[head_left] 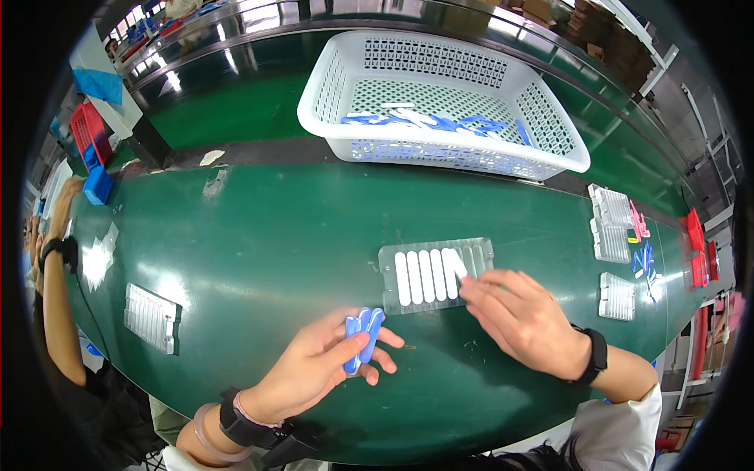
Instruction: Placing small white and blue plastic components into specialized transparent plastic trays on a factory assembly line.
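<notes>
Left forearm (214, 428): comes in from the lower edge, with a black wristband (236, 420) and a pale bangle (199, 430).
Left hand (306, 359): thumb pressed over a small bundle of blue strips (363, 342), the lower fingers loosely parted beneath; it sits left of and below the clear tray.
Blue strips: smooth, slim, round-ended, blue with whitish edges, fanned a little at the top; long axis running away from the person, upper ends leaning right.
Right hand (522, 314): thumb and fingertips pinching one white strip (458, 267) over the tray, the hand slightly blurred.
White strip: plain and narrow; tilted, its far end pointing up and left, its near end at the fingertips.
Clear tray (388, 275): transparent, ribbed, flat on the green table (283, 235); long axis left to right, its right end a little farther away.
Tray strips (415, 277): white, round-ended, side by side in the slots; long axes running away from the person, far ends leaning slightly left. Bare slots show at the right.
White basket (463, 157): perforated, beyond the tray, with loose blue and white pieces (463, 125) inside.
Right edge: stacked clear trays (611, 234), pink pieces (640, 222), blue pieces (646, 261).
Left edge: another ribbed tray (151, 318); a co-worker's arm (59, 314).
</notes>
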A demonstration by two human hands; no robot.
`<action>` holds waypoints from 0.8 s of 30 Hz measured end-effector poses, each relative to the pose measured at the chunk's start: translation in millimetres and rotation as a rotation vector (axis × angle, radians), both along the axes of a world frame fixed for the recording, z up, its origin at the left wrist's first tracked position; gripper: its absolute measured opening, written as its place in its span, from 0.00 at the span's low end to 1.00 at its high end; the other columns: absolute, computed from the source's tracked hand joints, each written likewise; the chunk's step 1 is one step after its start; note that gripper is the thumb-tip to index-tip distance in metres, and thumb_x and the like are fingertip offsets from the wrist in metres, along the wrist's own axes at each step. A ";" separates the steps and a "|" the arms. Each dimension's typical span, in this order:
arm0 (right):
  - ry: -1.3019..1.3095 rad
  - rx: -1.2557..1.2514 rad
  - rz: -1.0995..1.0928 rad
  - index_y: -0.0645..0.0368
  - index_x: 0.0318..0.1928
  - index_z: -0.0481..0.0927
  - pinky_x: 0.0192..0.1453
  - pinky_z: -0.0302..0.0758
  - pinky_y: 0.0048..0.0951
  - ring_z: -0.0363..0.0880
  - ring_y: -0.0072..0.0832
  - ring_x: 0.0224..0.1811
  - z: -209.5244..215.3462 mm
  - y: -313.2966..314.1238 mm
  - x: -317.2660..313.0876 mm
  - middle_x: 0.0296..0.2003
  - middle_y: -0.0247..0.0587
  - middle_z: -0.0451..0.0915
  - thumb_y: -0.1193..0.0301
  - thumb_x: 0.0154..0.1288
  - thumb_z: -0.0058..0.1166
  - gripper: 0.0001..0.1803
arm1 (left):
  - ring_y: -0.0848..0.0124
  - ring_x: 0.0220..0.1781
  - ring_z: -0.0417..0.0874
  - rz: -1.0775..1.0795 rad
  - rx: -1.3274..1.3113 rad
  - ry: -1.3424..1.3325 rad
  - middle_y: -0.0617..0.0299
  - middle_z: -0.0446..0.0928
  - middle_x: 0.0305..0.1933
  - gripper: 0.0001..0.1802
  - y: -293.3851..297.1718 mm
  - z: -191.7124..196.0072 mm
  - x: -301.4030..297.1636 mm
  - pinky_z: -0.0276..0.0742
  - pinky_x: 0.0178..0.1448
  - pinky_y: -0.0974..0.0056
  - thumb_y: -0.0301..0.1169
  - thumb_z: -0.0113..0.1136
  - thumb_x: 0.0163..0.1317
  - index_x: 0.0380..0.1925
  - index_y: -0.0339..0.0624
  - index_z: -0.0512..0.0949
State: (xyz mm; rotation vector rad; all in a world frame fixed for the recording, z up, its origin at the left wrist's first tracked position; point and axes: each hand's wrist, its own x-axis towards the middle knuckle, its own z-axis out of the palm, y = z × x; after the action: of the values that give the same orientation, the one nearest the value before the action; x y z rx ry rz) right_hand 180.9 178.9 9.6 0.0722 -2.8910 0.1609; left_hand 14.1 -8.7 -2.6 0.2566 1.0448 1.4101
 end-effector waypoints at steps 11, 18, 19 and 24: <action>0.037 0.130 -0.059 0.69 0.41 0.72 0.44 0.70 0.32 0.70 0.34 0.42 2.8 -16.7 -9.7 0.35 0.42 0.74 0.79 0.43 0.52 0.19 | 0.64 0.33 0.79 -0.070 0.022 0.224 0.47 0.75 0.39 0.08 0.7 3.2 -0.8 0.69 0.27 0.71 0.23 0.45 0.61 0.41 0.36 0.64; -0.243 -1.432 -0.125 0.63 0.40 0.75 0.44 0.73 0.26 0.72 0.25 0.41 12.6 -30.2 -34.7 0.36 0.37 0.71 0.80 0.52 0.56 0.13 | 0.63 0.33 0.80 -0.190 0.110 0.182 0.46 0.74 0.39 0.10 0.3 2.3 1.2 0.71 0.28 0.71 0.24 0.45 0.62 0.43 0.35 0.64; -0.337 -1.657 -0.068 0.64 0.39 0.75 0.46 0.73 0.25 0.71 0.22 0.42 6.8 -28.7 -37.5 0.38 0.37 0.71 0.80 0.54 0.54 0.10 | 0.63 0.33 0.80 -0.193 0.111 0.184 0.46 0.74 0.39 0.10 -0.5 2.4 1.0 0.71 0.28 0.71 0.24 0.45 0.62 0.43 0.35 0.64; -0.208 -1.548 -0.292 0.69 0.33 0.75 0.31 0.74 0.19 0.77 0.20 0.27 20.3 7.2 -45.1 0.25 0.38 0.77 0.79 0.54 0.54 0.06 | 0.62 0.33 0.79 -0.192 0.004 0.111 0.47 0.74 0.40 0.15 -1.2 2.6 -3.8 0.72 0.30 0.69 0.26 0.45 0.62 0.48 0.34 0.63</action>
State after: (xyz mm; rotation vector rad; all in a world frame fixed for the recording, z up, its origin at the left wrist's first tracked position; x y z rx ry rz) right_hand 135.8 186.0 29.9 -0.6304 -2.0826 2.2167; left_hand 10.4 -9.9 0.0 0.4315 1.0783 1.2360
